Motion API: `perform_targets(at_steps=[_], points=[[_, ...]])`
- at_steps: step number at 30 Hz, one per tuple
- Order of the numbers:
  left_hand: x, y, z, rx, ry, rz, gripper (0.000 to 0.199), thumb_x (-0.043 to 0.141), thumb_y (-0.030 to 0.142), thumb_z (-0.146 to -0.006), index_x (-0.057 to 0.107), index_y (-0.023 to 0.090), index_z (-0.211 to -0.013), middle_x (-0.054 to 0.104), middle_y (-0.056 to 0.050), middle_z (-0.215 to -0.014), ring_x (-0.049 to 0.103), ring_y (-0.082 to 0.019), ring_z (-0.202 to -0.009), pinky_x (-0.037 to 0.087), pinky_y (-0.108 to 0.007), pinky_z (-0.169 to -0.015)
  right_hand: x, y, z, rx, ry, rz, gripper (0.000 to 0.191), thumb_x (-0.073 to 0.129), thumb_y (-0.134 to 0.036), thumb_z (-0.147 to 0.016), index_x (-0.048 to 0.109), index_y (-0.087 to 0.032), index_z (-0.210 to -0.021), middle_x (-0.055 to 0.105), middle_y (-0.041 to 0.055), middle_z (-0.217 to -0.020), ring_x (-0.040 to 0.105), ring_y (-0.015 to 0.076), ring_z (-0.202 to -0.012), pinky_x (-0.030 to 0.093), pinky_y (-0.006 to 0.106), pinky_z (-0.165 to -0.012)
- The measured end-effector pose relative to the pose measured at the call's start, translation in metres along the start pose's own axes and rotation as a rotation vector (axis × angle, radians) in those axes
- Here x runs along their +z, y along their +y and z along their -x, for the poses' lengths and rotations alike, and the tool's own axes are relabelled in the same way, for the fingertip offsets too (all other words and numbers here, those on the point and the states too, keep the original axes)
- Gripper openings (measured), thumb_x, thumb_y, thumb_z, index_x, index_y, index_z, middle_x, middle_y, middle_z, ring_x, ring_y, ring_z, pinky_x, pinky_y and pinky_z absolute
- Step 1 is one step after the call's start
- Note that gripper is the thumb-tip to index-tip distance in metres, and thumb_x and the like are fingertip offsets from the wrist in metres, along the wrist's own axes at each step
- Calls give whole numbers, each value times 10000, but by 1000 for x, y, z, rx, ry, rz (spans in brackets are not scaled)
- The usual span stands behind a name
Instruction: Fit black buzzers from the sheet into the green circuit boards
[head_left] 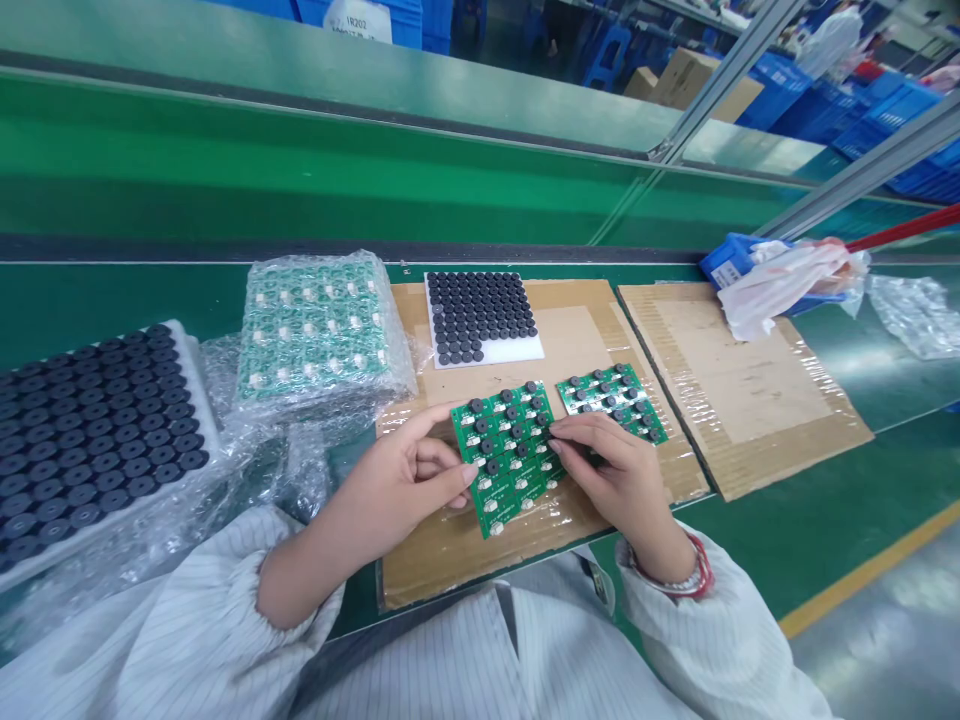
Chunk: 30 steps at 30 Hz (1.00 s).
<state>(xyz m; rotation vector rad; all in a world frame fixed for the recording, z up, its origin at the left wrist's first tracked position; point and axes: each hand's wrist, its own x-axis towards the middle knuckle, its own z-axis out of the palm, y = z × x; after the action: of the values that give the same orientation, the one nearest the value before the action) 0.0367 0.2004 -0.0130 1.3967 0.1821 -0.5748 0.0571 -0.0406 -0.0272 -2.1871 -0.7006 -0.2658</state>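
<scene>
Above cardboard (420,570), two hands (427,480) — one green PCB (506,455)

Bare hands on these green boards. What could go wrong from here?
The left hand and right hand touch the green circuit board panel with bare skin, so static or skin oils might reach it. It sits close to the second panel; a slip could knock their black round components.

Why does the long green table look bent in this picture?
In the head view, the wide lens curves the green table and stretches the edges; the shiny plastic wrap shows bright glare, and the floor looks washed out.
</scene>
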Motion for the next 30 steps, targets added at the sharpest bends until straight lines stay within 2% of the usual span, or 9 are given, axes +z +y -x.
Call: perform_targets(at_steps=[9, 14, 21, 25, 30], points=[[3, 4, 1, -35, 28, 38, 728, 702, 278, -662, 362, 106, -1282, 609, 63, -594, 613, -111, -558, 498, -232, -581, 2, 2, 0, -12, 14, 6, 163, 586, -103, -869, 649, -222, -960, 648, 34, -911, 605, 194, -861, 524, 373, -763], [3, 1, 0, 6, 6, 26, 695, 692, 295, -683, 369, 140, -1279, 618, 63, -599, 621, -117, -565, 510, -246, -591, 3, 3, -1, -58, 11, 19, 197, 570, -89, -875, 653, -228, -986, 646, 45, -927, 603, 201, -864, 530, 384, -752], [1, 1, 0, -4, 5, 28, 657, 697, 286, -675, 397, 143, -1242, 617, 58, -597, 627, -129, -562, 509, -257, -591, 0, 5, 3, -150, -106, 139, 376, 394, -17, -899, 612, -234, -1116, 599, 85, -1044, 541, 232, -968, 499, 458, -806], [0, 2, -1, -8, -15, 29, 634, 699, 243, -667, 408, 142, -1221, 614, 59, -586, 619, -121, -561, 497, -232, -572, -2, 3, 2, -142, -175, 206, 463, 323, 28, -857, 613, -225, -1114, 590, 85, -1066, 494, 253, -994, 480, 486, -812], [0, 3, -2, -29, 8, 39, 663, 710, 229, -654, 388, 137, -1226, 617, 59, -588, 619, -120, -561, 495, -224, -569, -5, 0, 0, -112, -194, 185, 506, 280, 42, -833, 607, -214, -1123, 577, 91, -1062, 491, 251, -984, 467, 496, -810]])
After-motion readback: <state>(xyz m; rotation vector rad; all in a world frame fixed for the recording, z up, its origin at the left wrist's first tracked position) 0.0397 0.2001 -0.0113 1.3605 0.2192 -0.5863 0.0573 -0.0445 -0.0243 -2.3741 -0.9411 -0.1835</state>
